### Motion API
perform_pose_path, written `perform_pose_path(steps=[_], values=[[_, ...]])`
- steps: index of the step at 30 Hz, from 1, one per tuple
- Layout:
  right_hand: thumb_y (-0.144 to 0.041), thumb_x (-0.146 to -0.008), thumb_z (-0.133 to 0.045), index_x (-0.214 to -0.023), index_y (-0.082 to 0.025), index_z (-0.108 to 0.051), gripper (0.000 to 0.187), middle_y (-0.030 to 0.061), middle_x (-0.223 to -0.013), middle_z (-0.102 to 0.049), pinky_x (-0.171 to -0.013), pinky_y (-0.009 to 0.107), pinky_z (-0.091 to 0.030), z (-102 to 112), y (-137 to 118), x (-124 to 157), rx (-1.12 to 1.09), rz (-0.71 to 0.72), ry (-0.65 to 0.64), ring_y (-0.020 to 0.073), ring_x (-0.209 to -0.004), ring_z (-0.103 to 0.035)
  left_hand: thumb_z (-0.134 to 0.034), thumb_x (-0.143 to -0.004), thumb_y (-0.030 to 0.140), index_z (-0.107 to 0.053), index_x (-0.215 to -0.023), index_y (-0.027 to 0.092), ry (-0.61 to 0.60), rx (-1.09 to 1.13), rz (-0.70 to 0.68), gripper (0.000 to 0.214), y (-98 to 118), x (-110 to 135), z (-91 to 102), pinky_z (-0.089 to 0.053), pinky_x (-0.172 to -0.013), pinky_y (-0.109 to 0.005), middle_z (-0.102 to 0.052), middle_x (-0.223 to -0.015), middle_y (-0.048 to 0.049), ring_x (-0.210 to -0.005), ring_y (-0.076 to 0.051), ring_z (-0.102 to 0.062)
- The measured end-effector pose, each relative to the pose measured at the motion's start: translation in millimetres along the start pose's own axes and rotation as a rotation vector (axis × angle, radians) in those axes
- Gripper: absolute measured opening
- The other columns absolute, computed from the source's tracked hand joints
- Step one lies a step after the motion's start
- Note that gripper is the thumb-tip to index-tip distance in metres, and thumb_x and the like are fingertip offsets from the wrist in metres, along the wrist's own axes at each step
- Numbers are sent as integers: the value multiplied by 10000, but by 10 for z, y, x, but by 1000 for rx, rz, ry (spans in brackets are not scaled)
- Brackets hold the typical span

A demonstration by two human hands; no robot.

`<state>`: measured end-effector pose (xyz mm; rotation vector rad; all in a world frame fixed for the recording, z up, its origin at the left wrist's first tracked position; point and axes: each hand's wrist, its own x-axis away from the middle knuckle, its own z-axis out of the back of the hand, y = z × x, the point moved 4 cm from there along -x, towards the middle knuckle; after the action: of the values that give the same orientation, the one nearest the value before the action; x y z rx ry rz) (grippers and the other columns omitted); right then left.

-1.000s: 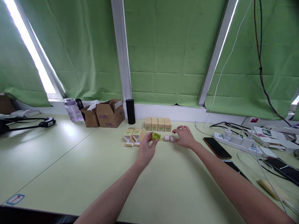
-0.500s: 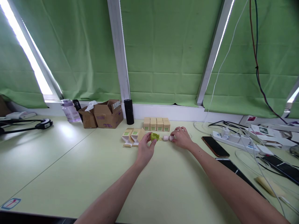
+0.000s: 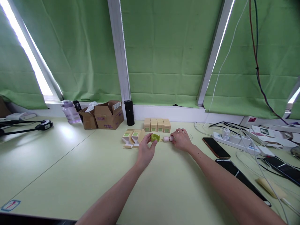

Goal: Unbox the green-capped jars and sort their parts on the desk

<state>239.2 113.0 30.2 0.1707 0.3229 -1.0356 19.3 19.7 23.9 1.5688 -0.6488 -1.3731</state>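
Observation:
Between the thumb and fingers of my left hand (image 3: pixel 146 147) is a small green cup-shaped holder (image 3: pixel 155 137), its hollow side facing up. My right hand (image 3: pixel 181 139) bends over the table to the right, its fingertips closed on a small pale pink cylinder (image 3: pixel 171 138). Touching or very close to that piece lies another pale pink cylinder (image 3: pixel 166 139). A tiny yellowish part (image 3: pixel 161 140) sits between the holder and the pink pieces; its kind is too small to tell. Left of my left hand, two opened small cartons (image 3: pixel 132 137) lie with their flaps out.
Several small closed tan boxes (image 3: pixel 157 125) stand in a row behind my hands. Farther left are a black cylinder (image 3: pixel 129 112), a cardboard box (image 3: pixel 109 115) and a purple bottle (image 3: pixel 70 112). Phones (image 3: pixel 216 147), a power strip (image 3: pixel 234 141) and loose cables crowd the right side.
Both hands keep almost the same place and grip. The right forearm has shifted slightly, showing more of the lower phone.

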Motion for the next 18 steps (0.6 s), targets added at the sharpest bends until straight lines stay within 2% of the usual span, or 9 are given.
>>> perform_pose_path(steps=[4, 6, 13, 18], values=[[-216, -784, -711, -1269, -193, -673, 488, 104, -1234, -742, -1080, 445, -270, 7, -56, 0, 1, 0, 25, 302, -1248, -522, -739, -879, 263, -636, -1249, 205, 2, 24, 10, 389, 3, -6, 1, -525, -1071, -461, -733, -1231, -124, -1169, -261, -697], [-244, -803, -713, -1315, -196, -645, 518, 105, -1272, -725, -1092, 442, -261, 12, -120, -9, 1, 14, 35, 303, -1269, -503, -759, -858, 268, -635, -1242, 201, 10, 56, 16, 408, 8, -15, 6, -523, -1072, -461, -729, -1230, -126, -1174, -263, -693], [-249, -868, -692, -1071, -212, -731, 210, 114, -1204, -729, -1066, 438, -275, 0, -302, -59, 18, 42, 48, 311, -1244, -499, -848, -764, 299, -621, -1172, 186, 74, 246, 68, 481, 30, -73, 75, -510, -1086, -460, -734, -1177, -117, -1139, -250, -702], [-244, -875, -683, -1066, -202, -734, 202, 118, -1182, -732, -1063, 448, -292, -11, -304, -63, 22, 38, 69, 311, -1230, -508, -870, -731, 311, -609, -1148, 187, 78, 303, 105, 508, 63, -79, 93, -509, -1087, -466, -747, -1155, -110, -1126, -249, -709]])
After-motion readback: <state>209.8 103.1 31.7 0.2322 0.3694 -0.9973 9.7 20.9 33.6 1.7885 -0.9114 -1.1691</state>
